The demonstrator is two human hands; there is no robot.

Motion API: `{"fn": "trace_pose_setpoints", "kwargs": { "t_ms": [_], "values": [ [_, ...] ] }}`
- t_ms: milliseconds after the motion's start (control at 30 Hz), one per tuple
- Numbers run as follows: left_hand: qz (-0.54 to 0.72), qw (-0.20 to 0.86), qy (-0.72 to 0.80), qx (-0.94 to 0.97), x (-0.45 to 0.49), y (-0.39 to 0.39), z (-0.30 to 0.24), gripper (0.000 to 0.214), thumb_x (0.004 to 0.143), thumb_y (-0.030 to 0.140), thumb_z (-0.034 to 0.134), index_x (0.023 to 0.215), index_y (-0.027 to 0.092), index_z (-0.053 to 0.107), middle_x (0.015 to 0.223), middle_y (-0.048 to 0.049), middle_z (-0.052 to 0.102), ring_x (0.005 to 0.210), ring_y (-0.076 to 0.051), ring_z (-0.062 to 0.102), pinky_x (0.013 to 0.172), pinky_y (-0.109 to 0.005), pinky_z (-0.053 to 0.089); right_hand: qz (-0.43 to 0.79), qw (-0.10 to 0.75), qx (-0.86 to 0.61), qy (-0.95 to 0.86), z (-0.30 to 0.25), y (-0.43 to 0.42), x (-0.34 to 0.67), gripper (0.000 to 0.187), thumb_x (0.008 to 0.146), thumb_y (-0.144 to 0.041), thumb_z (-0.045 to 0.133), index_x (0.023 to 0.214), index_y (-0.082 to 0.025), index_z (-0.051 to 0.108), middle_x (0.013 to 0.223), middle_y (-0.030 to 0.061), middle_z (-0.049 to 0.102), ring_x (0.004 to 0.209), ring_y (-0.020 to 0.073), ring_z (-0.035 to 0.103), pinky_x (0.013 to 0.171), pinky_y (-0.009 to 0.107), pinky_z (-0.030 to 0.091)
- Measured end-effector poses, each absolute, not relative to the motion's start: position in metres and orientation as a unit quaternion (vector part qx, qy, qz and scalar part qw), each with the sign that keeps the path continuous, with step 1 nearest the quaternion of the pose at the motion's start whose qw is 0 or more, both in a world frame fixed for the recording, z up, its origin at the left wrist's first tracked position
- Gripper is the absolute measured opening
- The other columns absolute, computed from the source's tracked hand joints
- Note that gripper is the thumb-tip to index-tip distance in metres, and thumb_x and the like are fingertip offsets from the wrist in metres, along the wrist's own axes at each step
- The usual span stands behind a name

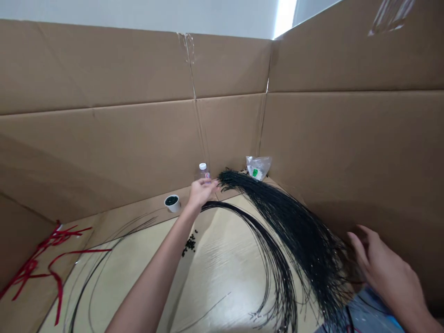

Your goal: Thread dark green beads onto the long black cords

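We've got the left hand (201, 193) reaching forward, fingers (212, 185) straight and loosely spread, tips just beside the gathered end of the black strand bundle (294, 226); can't tell if they're pinching any strand. The right hand (385, 273) sits lower right, fingers (360, 241) curved and open, holding nothing, just beside the bundle's fanned loose end. A thinner arc of black strands (263, 240) passes under the left hand and curves down across the pale wood table (222, 277). The table's back edge meets the cardboard wall (104, 92), which hems us in on two sides. The white cup (169, 202) holds black beads, with loose black beads (190, 243) nearby. A capped plastic bottle (203, 170) and a clear plastic bag (258, 166) stand in the corner, red ribbons (45, 259) far left
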State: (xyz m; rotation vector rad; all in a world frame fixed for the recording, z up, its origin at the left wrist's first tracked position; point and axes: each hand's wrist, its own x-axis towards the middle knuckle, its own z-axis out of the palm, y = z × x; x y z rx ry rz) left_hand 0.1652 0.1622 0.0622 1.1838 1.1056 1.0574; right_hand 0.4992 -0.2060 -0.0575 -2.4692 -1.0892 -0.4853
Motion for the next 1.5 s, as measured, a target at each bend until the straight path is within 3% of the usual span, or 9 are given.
{"fn": "trace_pose_setpoints", "kwargs": {
  "t_ms": [200, 433, 667, 833, 900, 1033, 1133, 1267, 1500],
  "values": [
    [0.366, 0.362, 0.572, 0.638, 0.020, 0.131, 0.037, 0.032, 0.078, 0.044, 0.084, 0.089, 0.014, 0.080, 0.073, -0.0083, 0.080, 0.060, -0.021, 0.073, 0.058, -0.029, 0.055, -0.181, 0.283, -0.897, -0.287, -0.055, -0.196, 0.456, 0.066, 0.097, -0.077, 0.046, 0.134, -0.028, 0.070, 0.092, 0.0184, 0.074, 0.072, 0.0435, 0.070, 0.050, 0.052, 0.049],
    [0.222, 0.079, 0.705, 0.669, -0.106, 0.094, 0.028, 0.032, 0.087, 0.050, 0.065, 0.086, 0.021, 0.080, 0.079, -0.0090, 0.081, 0.081, -0.029, 0.076, 0.070, -0.033, 0.049, 0.007, 0.427, -0.711, -0.559, -0.040, -0.103, 0.359, 0.032, 0.106, -0.052, 0.054, 0.105, -0.023, 0.068, 0.089, 0.0071, 0.068, 0.075, 0.0242, 0.065, 0.070, 0.036, 0.052],
    [0.147, 0.086, 0.722, 0.670, -0.126, 0.048, 0.001, 0.028, 0.091, 0.046, 0.063, 0.080, 0.023, 0.073, 0.082, -0.0064, 0.079, 0.079, -0.027, 0.073, 0.066, -0.032, 0.041, 0.150, 0.354, -0.561, -0.733, -0.051, 0.021, 0.272, 0.019, 0.107, -0.028, 0.055, 0.102, -0.022, 0.072, 0.107, 0.0065, 0.072, 0.080, 0.0187, 0.066, 0.079, 0.031, 0.052],
    [0.154, 0.255, 0.621, 0.725, -0.088, -0.009, 0.003, 0.023, 0.096, 0.039, 0.064, 0.085, 0.021, 0.075, 0.082, -0.0049, 0.076, 0.077, -0.023, 0.069, 0.070, -0.031, 0.045, 0.092, 0.251, -0.613, -0.743, -0.069, 0.091, 0.250, 0.018, 0.103, -0.020, 0.063, 0.116, -0.023, 0.076, 0.122, 0.0085, 0.073, 0.099, 0.0223, 0.070, 0.090, 0.032, 0.051],
    [0.147, 0.344, 0.505, 0.778, -0.070, -0.040, 0.001, 0.013, 0.095, 0.034, 0.071, 0.097, 0.023, 0.076, 0.098, -0.0043, 0.077, 0.087, -0.021, 0.069, 0.076, -0.030, 0.049, 0.084, 0.237, -0.619, -0.744, -0.073, 0.105, 0.246, 0.023, 0.102, -0.020, 0.065, 0.122, -0.023, 0.075, 0.129, 0.0099, 0.072, 0.109, 0.0249, 0.069, 0.093, 0.033, 0.051],
    [0.136, 0.384, 0.389, 0.826, -0.052, -0.085, -0.013, 0.030, 0.086, 0.023, 0.087, 0.113, 0.025, 0.073, 0.121, -0.0056, 0.071, 0.117, -0.025, 0.063, 0.099, -0.034, 0.048, 0.077, 0.221, -0.623, -0.746, -0.078, 0.117, 0.241, 0.033, 0.100, -0.021, 0.066, 0.133, -0.025, 0.072, 0.136, 0.0104, 0.069, 0.116, 0.0267, 0.068, 0.097, 0.034, 0.051],
    [0.146, 0.362, 0.386, 0.836, -0.062, -0.093, -0.025, 0.007, 0.098, 0.019, 0.074, 0.102, 0.025, 0.072, 0.112, -0.0060, 0.072, 0.112, -0.025, 0.062, 0.099, -0.036, 0.046, 0.073, 0.214, -0.624, -0.748, -0.080, 0.119, 0.239, 0.038, 0.102, -0.022, 0.064, 0.139, -0.024, 0.069, 0.139, 0.0113, 0.068, 0.118, 0.0274, 0.067, 0.100, 0.035, 0.051],
    [0.151, 0.340, 0.378, 0.848, -0.093, -0.086, -0.023, 0.022, 0.109, 0.022, 0.055, 0.093, 0.024, 0.070, 0.100, -0.0068, 0.073, 0.101, -0.025, 0.061, 0.094, -0.038, 0.045, 0.067, 0.215, -0.619, -0.752, -0.078, 0.119, 0.234, 0.034, 0.105, -0.023, 0.060, 0.138, -0.022, 0.071, 0.138, 0.0116, 0.069, 0.116, 0.0271, 0.067, 0.099, 0.035, 0.050],
    [0.049, 0.395, 0.448, 0.800, -0.142, -0.063, 0.009, 0.012, 0.090, 0.017, 0.070, 0.082, 0.024, 0.076, 0.090, -0.0029, 0.075, 0.092, -0.023, 0.066, 0.083, -0.031, 0.047, 0.055, 0.220, -0.607, -0.762, -0.075, 0.111, 0.215, 0.025, 0.105, -0.021, 0.057, 0.122, -0.023, 0.075, 0.126, 0.0097, 0.072, 0.104, 0.0250, 0.068, 0.089, 0.032, 0.048]
  ]
}}
